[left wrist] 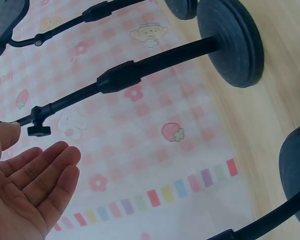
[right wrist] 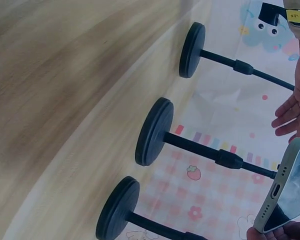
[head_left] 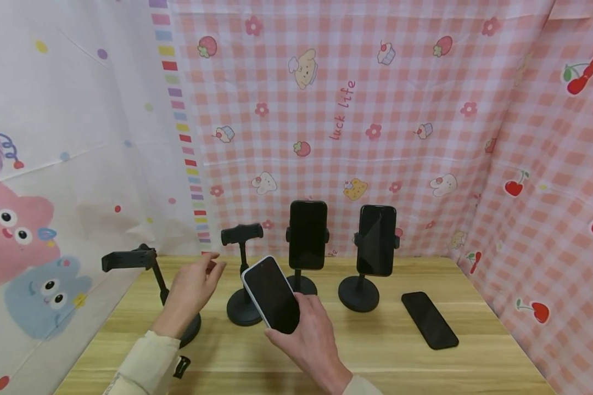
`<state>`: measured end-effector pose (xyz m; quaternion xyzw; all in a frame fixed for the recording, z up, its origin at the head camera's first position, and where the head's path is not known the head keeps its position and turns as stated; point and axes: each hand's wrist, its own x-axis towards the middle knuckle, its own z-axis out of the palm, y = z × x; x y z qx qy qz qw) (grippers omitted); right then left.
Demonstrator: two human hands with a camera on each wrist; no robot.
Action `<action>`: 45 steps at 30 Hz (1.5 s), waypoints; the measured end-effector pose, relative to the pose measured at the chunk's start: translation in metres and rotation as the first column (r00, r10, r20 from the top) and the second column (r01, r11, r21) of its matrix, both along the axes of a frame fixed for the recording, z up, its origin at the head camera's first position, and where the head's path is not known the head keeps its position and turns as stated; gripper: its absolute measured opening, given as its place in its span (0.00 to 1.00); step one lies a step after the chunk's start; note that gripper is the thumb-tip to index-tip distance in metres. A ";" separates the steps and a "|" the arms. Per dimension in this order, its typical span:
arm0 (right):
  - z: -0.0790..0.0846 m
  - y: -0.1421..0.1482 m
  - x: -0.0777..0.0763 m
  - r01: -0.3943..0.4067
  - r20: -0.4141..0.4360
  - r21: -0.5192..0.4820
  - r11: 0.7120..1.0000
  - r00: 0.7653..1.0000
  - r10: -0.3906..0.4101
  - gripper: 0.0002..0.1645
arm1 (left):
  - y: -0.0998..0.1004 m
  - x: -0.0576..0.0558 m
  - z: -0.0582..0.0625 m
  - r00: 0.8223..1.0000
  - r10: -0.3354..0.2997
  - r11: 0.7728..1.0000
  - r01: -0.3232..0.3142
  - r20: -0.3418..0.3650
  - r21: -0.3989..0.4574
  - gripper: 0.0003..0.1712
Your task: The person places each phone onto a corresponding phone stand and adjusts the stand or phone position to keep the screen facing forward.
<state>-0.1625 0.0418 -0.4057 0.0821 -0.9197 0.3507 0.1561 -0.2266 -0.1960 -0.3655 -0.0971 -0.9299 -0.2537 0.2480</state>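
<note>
**Phone in your right hand, bare clamp right behind it: mind how you line this up**

So your right hand (head_left: 313, 334) has the slim phone with the dark screen and pale edge (head_left: 270, 296), thumb along the bottom, fingers on the right side. It's tilted, held above the wooden worktop (head_left: 375, 356) and overlapping the second black stand from the left, the one with a round base and thin pole (head_left: 243, 255). That stand's black clamp (head_left: 242, 234) is bare. Your left hand (head_left: 192, 288) holds nothing, fingers loose, near the black knob (left wrist: 39, 131) just below the clamp. Can't tell if your thumb touches the pole.

Looks to me like you're at the bringing-it-over step, with the phone not yet in a clamp. Two black phones, (head_left: 308, 235) and (head_left: 377, 240), already sit upright in the two stands to the right. The far-left black stand (head_left: 160, 282) has no phone, and a spare black phone (head_left: 430, 321) lies flat on the worktop.

IMO the next move calls for your left hand steadying that clamp and spreading its jaws while your right squares the phone up and slides it between them. Watch your fingers on the side edge; they could block the grip.
</note>
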 end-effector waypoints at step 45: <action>0.042 -0.023 -0.019 -0.085 -0.161 -0.121 0.989 0.985 0.065 0.52 | 0.011 -0.007 0.031 0.933 -0.169 0.981 0.189 -0.316 0.033 0.29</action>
